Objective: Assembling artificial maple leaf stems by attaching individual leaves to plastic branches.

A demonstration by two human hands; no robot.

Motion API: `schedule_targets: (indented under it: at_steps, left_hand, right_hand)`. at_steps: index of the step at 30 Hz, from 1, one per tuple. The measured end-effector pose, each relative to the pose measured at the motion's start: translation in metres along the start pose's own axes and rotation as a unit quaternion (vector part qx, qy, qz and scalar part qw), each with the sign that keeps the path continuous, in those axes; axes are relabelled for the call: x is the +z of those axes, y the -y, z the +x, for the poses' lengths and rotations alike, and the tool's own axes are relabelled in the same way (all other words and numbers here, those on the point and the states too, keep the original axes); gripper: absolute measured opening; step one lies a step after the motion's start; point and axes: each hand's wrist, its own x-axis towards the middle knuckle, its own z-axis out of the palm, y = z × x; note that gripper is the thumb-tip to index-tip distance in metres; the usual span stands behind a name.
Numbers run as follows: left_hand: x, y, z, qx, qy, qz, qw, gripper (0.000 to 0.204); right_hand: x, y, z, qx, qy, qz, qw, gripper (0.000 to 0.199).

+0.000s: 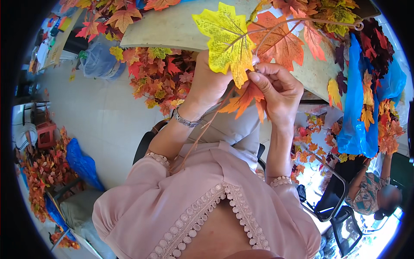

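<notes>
In front of my chest is an artificial maple branch, its thin brown stem trailing down past my left wrist to my lap. My left hand is closed round the upper part of this branch, its fingers largely covered by a yellow leaf with brown specks. Close beside it, the thumb and fingertips of my right hand pinch the branch at a leaf joint. Orange leaves hang below the pinch, and a larger orange leaf spreads above it. The exact joint is hidden by the fingers.
A pale table bears more artificial leaves. Red and orange leaves heap beneath it. Blue plastic sheeting hangs at its right end. Leaf piles and a chair stand at left; another person sits at lower right.
</notes>
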Motion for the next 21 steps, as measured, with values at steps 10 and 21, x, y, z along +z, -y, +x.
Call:
schedule_targets:
  at_steps: [10, 21]
  left_hand:
    - [-0.005, 0.0041, 0.0018, 0.002, 0.049, 0.0, 0.999, 0.029]
    - [-0.0066, 0.0042, -0.0002, -0.008, 0.056, -0.012, 0.998, 0.026]
  right_hand:
    - [-0.0032, -0.0054, -0.0004, 0.019, -0.004, 0.012, 1.0, 0.01]
    - [-0.0022, -0.0049, -0.0024, 0.031, -0.014, 0.029, 0.999, 0.009]
